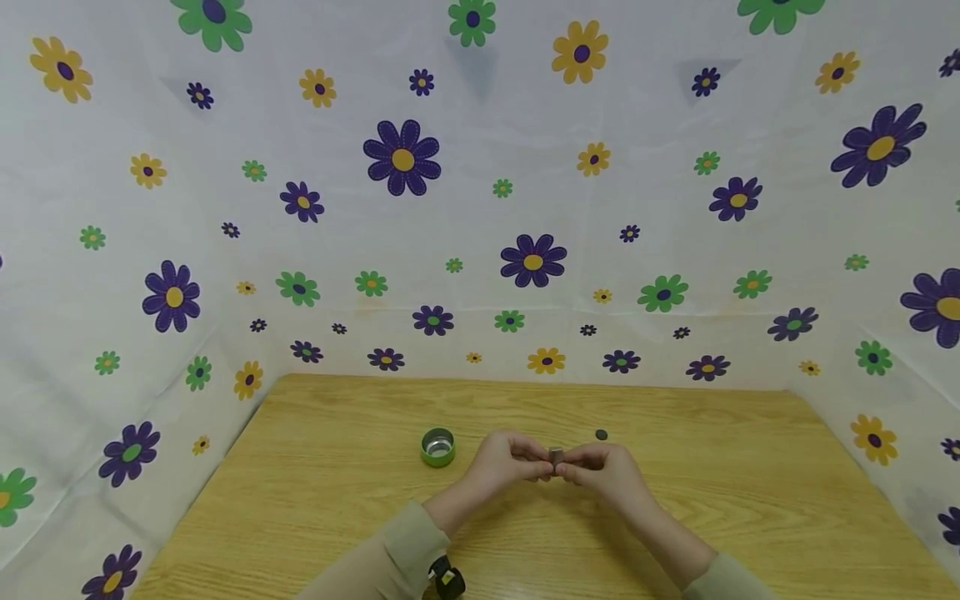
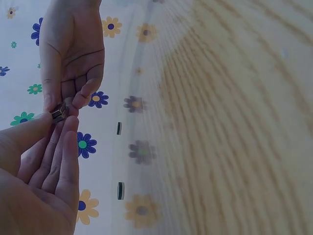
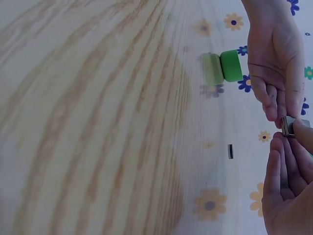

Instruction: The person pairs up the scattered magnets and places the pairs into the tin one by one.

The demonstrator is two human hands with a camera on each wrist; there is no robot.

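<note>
Block (image 1: 556, 456), perhaps metal, pinched between left hand (image 1: 500, 459), right hand (image 1: 611, 473).

We see a yellow-brown, wood-grained rectangular table (image 1: 337, 417) reaching across six o'clock. Beyond, at twelve, hangs a white sheet-like backdrop (image 1: 480, 225) printed with purple, yellow and green flowers (image 1: 402, 160); matching white flowered side panels (image 1: 52, 325) stand at nine and three. We notice creases (image 1: 75, 500) at eight, soft light, and flowers mirrored in the table.
</note>
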